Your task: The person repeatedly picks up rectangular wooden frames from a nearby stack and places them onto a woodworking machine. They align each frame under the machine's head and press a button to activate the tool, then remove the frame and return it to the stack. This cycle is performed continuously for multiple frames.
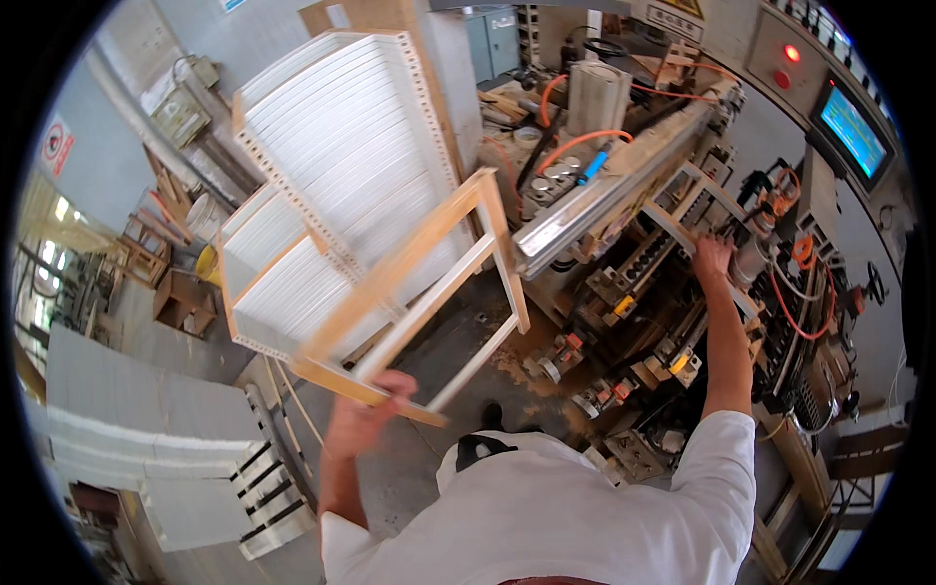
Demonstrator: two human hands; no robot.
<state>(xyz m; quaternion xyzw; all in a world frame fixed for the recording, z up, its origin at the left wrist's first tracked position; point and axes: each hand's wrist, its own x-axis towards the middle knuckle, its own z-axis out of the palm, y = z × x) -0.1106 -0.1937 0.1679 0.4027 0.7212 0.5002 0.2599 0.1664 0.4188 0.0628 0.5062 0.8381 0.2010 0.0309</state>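
My left hand [369, 409] is closed around the lower left corner of a wooden frame [429, 306]. The frame hangs tilted in the air, with a crossbar between its long rails, and its left side is smeared by motion. Farther right, a second, pale frame [668, 225] lies in the machine [673, 322]. My right hand [713, 257] is on that frame, its fingers curled over a rail and partly hidden. The two frames are apart.
Tall stacks of white slatted panels [341, 107] stand just left of the held frame. More white panels [136, 419] are piled at lower left. A metal rail [604, 200] juts out beyond the machine. Orange hoses [814, 331] loop at right, below a lit screen [851, 129].
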